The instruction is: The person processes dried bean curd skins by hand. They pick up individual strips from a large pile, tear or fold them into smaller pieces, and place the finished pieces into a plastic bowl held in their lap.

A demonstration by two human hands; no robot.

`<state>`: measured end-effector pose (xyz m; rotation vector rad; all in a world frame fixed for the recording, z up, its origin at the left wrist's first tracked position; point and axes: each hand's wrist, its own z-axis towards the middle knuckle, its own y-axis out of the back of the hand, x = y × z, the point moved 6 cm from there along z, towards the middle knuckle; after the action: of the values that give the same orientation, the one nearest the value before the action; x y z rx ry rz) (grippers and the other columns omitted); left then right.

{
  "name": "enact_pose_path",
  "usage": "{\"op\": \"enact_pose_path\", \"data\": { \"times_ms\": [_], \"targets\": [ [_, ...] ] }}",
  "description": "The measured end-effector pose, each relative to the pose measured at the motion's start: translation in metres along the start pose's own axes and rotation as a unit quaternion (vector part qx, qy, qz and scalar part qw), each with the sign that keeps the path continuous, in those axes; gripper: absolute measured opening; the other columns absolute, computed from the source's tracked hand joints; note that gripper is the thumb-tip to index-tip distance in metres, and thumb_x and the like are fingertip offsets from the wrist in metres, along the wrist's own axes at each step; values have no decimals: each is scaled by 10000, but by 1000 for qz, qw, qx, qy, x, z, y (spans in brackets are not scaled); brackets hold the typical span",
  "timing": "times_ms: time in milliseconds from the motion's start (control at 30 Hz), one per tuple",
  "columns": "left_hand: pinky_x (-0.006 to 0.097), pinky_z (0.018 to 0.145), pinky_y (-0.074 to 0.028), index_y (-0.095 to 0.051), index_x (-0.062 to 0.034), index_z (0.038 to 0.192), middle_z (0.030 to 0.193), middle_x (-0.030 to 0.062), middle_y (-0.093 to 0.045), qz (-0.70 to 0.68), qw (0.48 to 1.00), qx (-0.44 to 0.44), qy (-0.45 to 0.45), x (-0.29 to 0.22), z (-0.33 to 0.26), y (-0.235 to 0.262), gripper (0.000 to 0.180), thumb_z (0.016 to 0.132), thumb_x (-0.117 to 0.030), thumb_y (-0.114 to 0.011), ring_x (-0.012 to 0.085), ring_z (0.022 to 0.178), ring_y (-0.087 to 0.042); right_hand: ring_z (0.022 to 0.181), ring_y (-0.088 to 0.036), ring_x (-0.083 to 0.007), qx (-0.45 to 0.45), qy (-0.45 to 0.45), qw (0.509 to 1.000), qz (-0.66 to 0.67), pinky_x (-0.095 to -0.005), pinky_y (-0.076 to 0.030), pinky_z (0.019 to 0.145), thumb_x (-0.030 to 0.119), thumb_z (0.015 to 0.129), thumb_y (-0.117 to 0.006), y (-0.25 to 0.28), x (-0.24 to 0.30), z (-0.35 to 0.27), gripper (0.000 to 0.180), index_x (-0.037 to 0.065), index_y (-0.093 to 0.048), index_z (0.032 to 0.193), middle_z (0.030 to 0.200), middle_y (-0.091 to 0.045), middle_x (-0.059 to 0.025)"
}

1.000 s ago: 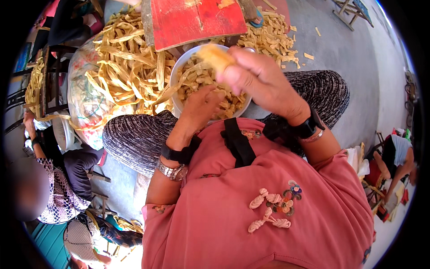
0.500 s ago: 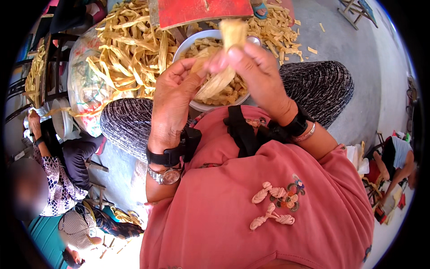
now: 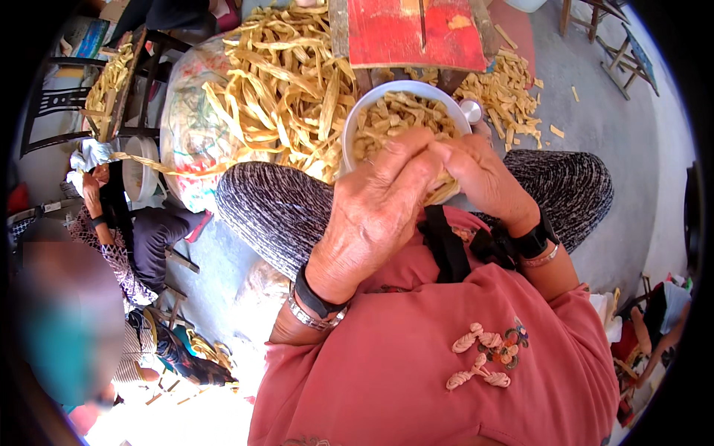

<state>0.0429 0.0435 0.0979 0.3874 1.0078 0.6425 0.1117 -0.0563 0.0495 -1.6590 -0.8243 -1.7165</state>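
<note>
My left hand (image 3: 375,204) and my right hand (image 3: 492,182) meet over the near side of a white bowl (image 3: 348,140), their fingertips closed together. A pale yellow, leathery dried strip (image 3: 444,187) shows beneath the fingers, and most of it is hidden by the hands. Many short cut pieces (image 3: 398,119) of the same yellowish material fill the bowl, which sits between my knees. My left hand lies across the bowl with its back up, covering its own fingertips. The right thumb and fingers press in against the left ones.
A low stool with a red top (image 3: 409,33) stands just beyond the bowl. Long yellow strips (image 3: 286,82) are heaped on a plastic sheet (image 3: 186,111) at the left. Short cut pieces (image 3: 506,97) lie on the floor at right, near a small round metal lid (image 3: 471,111). A co-worker's arm (image 3: 95,201) is at far left.
The raised strip has come down toward the bowl. My hands, apart along it before, are now drawn together, the left turned back-up. The whole view has shifted, so the scene sits further right and lower.
</note>
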Motion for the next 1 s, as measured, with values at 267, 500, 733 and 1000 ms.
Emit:
{"op": "enact_pose_path", "data": {
  "times_ms": [267, 500, 733, 1000],
  "targets": [
    [175, 571, -434, -568, -28, 1063, 959, 51, -640, -441, 840, 40, 312, 46, -20, -21, 180, 884, -39, -582, 70, 734, -585, 695, -502, -148, 29, -47, 993, -108, -285, -418, 640, 331, 921, -537, 1, 4, -5, 335, -1, -530, 964, 766, -531, -71],
    [165, 618, -404, -503, -27, 1272, 1090, 23, -592, -653, 688, 85, 304, 24, -13, -22, 429, 900, -220, -594, 33, 719, -487, 766, -579, -185, 29, 76, 994, -71, -283, -453, 702, 408, 944, -461, 7, 19, -9, 441, -11, -538, 1056, 847, -596, -88],
    [223, 775, -465, -494, -45, 1298, 1099, 18, -587, -492, 822, 84, 273, 17, -11, -23, 481, 833, 50, -573, 93, 860, -564, 703, -491, -153, 1, 39, 996, -75, -266, -408, 650, 407, 949, -451, 11, 2, -13, 426, -11, -532, 947, 774, -513, -65],
    [343, 894, -453, -491, 5, 1270, 1154, 163, -547, -179, 978, 0, 109, 19, 3, -14, 502, 795, -41, -646, 298, 1016, -576, 804, -462, -76, -68, 18, 997, -13, -221, -406, 696, 279, 959, -480, 9, -10, -10, 276, 14, -494, 1032, 895, -497, -28]
  ]
}}
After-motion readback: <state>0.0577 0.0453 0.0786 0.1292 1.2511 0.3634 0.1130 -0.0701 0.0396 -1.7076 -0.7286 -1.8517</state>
